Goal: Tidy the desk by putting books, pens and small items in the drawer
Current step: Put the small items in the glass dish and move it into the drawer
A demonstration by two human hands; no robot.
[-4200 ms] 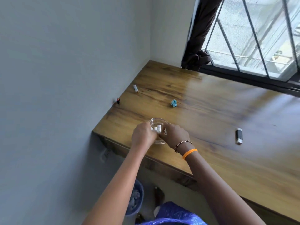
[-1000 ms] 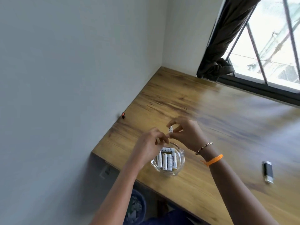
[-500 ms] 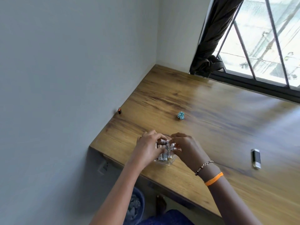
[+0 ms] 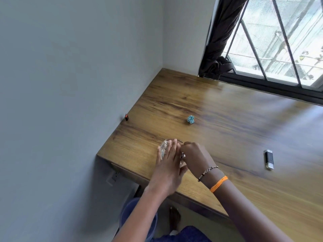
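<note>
A small clear glass dish (image 4: 164, 145) holding white batteries (image 4: 182, 155) stands near the front left corner of the wooden desk (image 4: 227, 130). My left hand (image 4: 168, 165) lies over the dish with its fingers straight, hiding most of it. My right hand (image 4: 195, 156) is against the dish's right side with fingers curled at the rim. A crumpled teal scrap (image 4: 190, 119) lies further back on the desk. To the right lies a black and silver stick (image 4: 269, 159). No drawer is visible.
A tiny red and black object (image 4: 126, 117) sits at the desk's left edge against the grey wall. A dark curtain (image 4: 218, 49) hangs by the barred window at the back. Below the desk are a blue bin (image 4: 125, 212) and a wall socket (image 4: 112, 177).
One second ago my hands held a battery above the dish. Both hands have since come down onto it, and my left hand now lies flat over it.
</note>
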